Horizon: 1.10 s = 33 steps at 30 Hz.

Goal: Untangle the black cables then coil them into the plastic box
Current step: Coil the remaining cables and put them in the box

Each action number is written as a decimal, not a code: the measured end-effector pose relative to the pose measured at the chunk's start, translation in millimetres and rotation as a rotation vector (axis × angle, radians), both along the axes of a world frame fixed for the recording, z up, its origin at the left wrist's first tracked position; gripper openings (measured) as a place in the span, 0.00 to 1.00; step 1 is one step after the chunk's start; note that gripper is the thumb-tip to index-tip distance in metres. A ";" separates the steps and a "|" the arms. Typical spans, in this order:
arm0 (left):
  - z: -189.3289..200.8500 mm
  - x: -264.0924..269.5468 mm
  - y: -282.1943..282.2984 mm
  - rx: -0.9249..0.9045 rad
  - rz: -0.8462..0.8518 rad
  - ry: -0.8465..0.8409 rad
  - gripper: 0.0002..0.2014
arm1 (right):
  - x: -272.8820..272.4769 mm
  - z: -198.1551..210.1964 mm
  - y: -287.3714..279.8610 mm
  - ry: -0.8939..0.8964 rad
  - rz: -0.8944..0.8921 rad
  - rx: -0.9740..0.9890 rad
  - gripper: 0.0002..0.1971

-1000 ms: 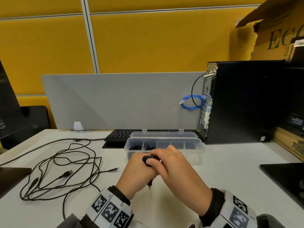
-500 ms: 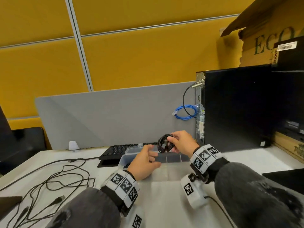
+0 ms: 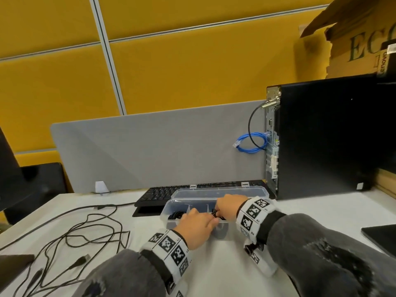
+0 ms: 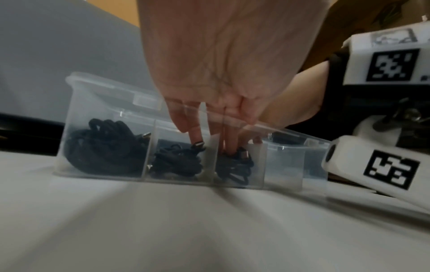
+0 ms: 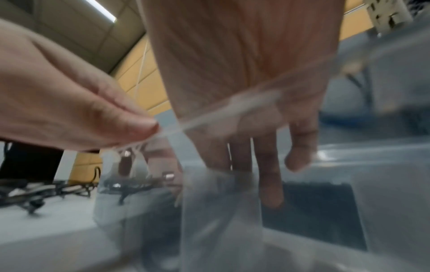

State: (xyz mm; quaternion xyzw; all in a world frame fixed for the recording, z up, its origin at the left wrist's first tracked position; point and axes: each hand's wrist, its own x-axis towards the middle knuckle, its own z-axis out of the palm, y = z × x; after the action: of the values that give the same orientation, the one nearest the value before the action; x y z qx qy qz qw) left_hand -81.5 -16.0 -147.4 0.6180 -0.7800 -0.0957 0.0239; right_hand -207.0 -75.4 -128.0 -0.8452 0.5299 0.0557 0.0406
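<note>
The clear plastic box [image 3: 218, 190] stands open on the white desk, in front of the keyboard. In the left wrist view the box [image 4: 104, 103] has coiled black cables in its first [image 4: 102, 149], second [image 4: 177, 162] and third [image 4: 235, 165] compartments. My left hand [image 3: 203, 218] reaches in over the front wall. Its straight fingers [image 4: 195, 132] press down on the second and third coils. My right hand [image 3: 229, 207] comes in from the right, fingers [image 5: 267, 174] pointing down into the box. A tangle of loose black cables [image 3: 85, 234] lies at the left.
A black keyboard [image 3: 171, 192] lies just behind the box, against a grey divider [image 3: 160, 151]. A black computer tower [image 3: 325, 136] with a blue cable [image 3: 250, 144] stands at the right. Dark flat items sit at the right [image 3: 381, 236] and left [image 3: 12, 266] edges.
My hands were winding a coil in front of the box, then my right hand lifted it above the box. Now both hands are down inside and the coil sits in the third compartment.
</note>
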 end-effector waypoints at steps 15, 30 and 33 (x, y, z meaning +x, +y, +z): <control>35.2 46.2 36.6 -0.111 0.034 0.385 0.14 | 16.2 40.6 31.3 -0.723 -0.056 -0.080 0.12; 46.5 211.9 147.6 0.114 0.447 0.266 0.17 | 174.6 12.4 138.9 0.077 0.377 0.277 0.18; 40.9 203.1 155.7 0.167 0.287 0.259 0.33 | 179.1 10.4 138.3 -0.001 0.347 0.324 0.15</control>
State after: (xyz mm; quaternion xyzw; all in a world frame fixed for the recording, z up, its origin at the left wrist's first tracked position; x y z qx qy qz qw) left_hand 121.6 139.7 -106.5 0.7051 -0.6638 -0.2343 0.0858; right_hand -27.9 62.9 -117.6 -0.9062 0.3608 0.1455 0.1657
